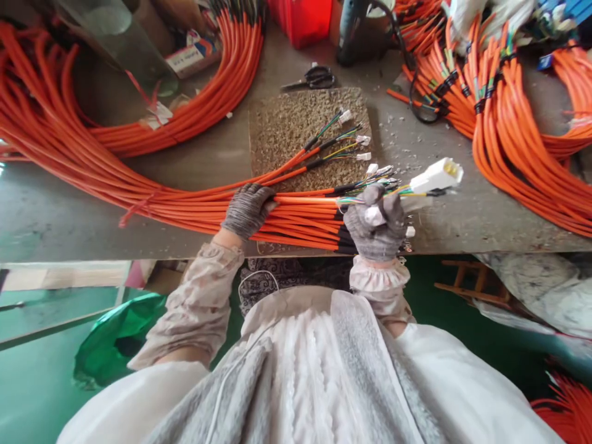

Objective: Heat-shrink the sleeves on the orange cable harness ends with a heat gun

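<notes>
My left hand (247, 211), in a grey knit glove with bare fingertips, is closed over a bundle of orange cables (296, 217). Those cables have black sleeves near their ends, where thin coloured wires fan out to small white connectors (363, 140). At the right end of the bundle, my right hand (377, 225), gloved the same way, has its fingers curled around thin coloured wires. A large white connector (437, 176) with yellow inside sticks out past these fingers to the right. One small white connector (374, 215) shows against the right fingers.
Under the cable ends lies a rough speckled board (296, 123). Scissors (319, 78), a red bin (303, 21) and a dark tool (363, 34) stand behind it. More orange cable bundles (518, 129) lie right; a clear bottle (124, 43) stands left. A pink tie (137, 206) binds the bundle.
</notes>
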A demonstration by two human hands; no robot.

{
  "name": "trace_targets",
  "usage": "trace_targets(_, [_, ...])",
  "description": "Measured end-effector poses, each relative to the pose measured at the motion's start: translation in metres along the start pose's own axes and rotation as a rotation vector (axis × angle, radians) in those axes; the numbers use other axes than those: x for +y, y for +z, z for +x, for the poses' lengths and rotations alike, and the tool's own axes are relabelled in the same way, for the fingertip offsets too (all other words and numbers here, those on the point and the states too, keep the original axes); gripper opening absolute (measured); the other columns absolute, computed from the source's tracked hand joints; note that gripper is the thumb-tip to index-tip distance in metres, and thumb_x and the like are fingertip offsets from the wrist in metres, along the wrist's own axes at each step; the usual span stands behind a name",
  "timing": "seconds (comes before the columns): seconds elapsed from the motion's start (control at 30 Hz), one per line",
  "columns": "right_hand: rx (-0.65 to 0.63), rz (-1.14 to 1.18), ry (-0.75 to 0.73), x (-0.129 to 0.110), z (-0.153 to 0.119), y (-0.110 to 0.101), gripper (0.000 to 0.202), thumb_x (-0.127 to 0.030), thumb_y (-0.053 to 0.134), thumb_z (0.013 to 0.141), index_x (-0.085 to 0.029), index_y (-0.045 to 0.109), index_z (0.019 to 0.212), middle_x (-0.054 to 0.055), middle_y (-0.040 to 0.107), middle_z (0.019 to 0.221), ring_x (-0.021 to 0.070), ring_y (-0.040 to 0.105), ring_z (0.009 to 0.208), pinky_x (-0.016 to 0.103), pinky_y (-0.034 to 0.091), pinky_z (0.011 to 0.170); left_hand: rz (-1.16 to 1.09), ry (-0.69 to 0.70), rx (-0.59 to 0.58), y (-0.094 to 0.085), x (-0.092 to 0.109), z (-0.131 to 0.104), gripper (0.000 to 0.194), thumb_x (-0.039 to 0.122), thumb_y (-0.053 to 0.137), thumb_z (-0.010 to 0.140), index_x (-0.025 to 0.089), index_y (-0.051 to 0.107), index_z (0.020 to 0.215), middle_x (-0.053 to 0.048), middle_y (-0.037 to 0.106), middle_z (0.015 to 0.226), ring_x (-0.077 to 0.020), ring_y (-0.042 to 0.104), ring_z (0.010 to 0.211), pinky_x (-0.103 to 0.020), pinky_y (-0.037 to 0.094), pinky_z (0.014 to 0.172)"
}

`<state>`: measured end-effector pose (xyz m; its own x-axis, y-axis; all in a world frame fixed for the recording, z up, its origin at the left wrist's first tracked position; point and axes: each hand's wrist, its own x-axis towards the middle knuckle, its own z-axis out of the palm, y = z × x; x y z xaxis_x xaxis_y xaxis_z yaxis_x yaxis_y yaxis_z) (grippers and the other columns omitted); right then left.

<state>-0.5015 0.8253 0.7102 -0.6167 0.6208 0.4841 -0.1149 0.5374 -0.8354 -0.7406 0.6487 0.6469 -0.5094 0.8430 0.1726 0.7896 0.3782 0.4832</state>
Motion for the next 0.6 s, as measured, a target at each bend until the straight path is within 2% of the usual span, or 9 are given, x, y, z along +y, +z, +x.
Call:
trace_targets(0.07, [0.021, 0.491, 0.23, 0.001, 0.013, -0.001, 0.058, -0.069, 0.032, 0.112, -0.027, 0.055, 0.081, -0.013, 0.018, 0.048, 0.0093, 0.012, 0.031, 0.02, 0.029, 0.028, -0.201, 0.136, 0.002, 0.007, 0.008, 0.014, 0.03, 0.046, 0.069, 0.096, 0.017, 0.074, 0.104, -0.013, 0.076, 0.104, -0.0297, 0.072, 0.098, -0.044, 0.059, 0.095])
trace_targets(0.13, [0.034, 0.898, 0.434, 0.003, 0.021, -0.002, 0.052, -0.07, 0.056, 0.104, -0.025, 0.054, 0.078, -0.014, 0.019, 0.047, 0.0069, 0.01, 0.033, 0.018, 0.026, 0.03, -0.395, 0.254, 0.015, 0.018, 0.034, 0.03, 0.037, 0.054, 0.073, 0.095, 0.018, 0.072, 0.104, -0.009, 0.075, 0.094, -0.0241, 0.071, 0.084, -0.037, 0.059, 0.082])
trace_targets(0.2, [0.057, 1.076, 0.552, 0.007, 0.026, -0.003, 0.046, -0.064, 0.066, 0.101, -0.024, 0.057, 0.08, -0.014, 0.022, 0.047, 0.0057, 0.011, 0.035, 0.016, 0.024, 0.032, -0.507, 0.337, 0.017, 0.032, 0.067, 0.05, 0.042, 0.058, 0.076, 0.094, 0.018, 0.071, 0.107, -0.006, 0.074, 0.092, -0.0212, 0.069, 0.08, -0.033, 0.057, 0.076])
trace_targets(0.3, [0.123, 1.139, 0.66, 0.016, 0.03, -0.004, 0.042, -0.057, 0.067, 0.103, -0.023, 0.056, 0.08, -0.013, 0.027, 0.047, 0.0055, 0.016, 0.035, 0.016, 0.025, 0.034, -0.605, 0.384, -0.031, 0.054, 0.103, 0.08, 0.052, 0.058, 0.082, 0.092, 0.018, 0.066, 0.119, -0.002, 0.069, 0.084, -0.0182, 0.066, 0.073, -0.031, 0.054, 0.071])
trace_targets(0.37, [0.194, 1.141, 0.732, 0.022, 0.028, -0.006, 0.045, -0.052, 0.067, 0.103, -0.022, 0.05, 0.075, -0.011, 0.035, 0.049, 0.0052, 0.023, 0.037, 0.016, 0.028, 0.035, -0.643, 0.362, -0.072, 0.068, 0.111, 0.095, 0.058, 0.057, 0.084, 0.091, 0.018, 0.061, 0.126, 0.001, 0.064, 0.077, -0.0174, 0.062, 0.067, -0.03, 0.053, 0.067])
trace_targets(0.43, [0.28, 1.154, 0.791, 0.026, 0.021, -0.008, 0.045, -0.047, 0.071, 0.102, -0.021, 0.047, 0.073, -0.01, 0.042, 0.053, 0.005, 0.032, 0.04, 0.016, 0.032, 0.038, -0.617, 0.307, -0.075, 0.081, 0.108, 0.101, 0.051, 0.052, 0.079, 0.096, 0.017, 0.059, 0.127, -0.001, 0.067, 0.082, -0.0194, 0.066, 0.071, -0.033, 0.057, 0.071])
trace_targets(0.5, [0.36, 1.18, 0.833, 0.029, 0.009, -0.009, 0.038, -0.042, 0.076, 0.099, -0.021, 0.052, 0.078, -0.01, 0.046, 0.057, 0.0051, 0.038, 0.043, 0.016, 0.035, 0.04, -0.554, 0.255, -0.078, 0.088, 0.101, 0.104, 0.036, 0.04, 0.071, 0.101, 0.017, 0.061, 0.126, -0.007, 0.073, 0.099, -0.0228, 0.072, 0.087, -0.037, 0.061, 0.083])
trace_targets(0.6, [0.416, 1.206, 0.862, 0.028, -0.009, -0.007, 0.025, -0.039, 0.08, 0.094, -0.022, 0.062, 0.091, -0.01, 0.046, 0.061, 0.0051, 0.04, 0.046, 0.015, 0.037, 0.041, -0.377, 0.178, -0.104, 0.087, 0.091, 0.111, 0.023, 0.024, 0.063, 0.101, 0.017, 0.066, 0.122, -0.013, 0.074, 0.119, -0.0263, 0.072, 0.111, -0.043, 0.059, 0.104])
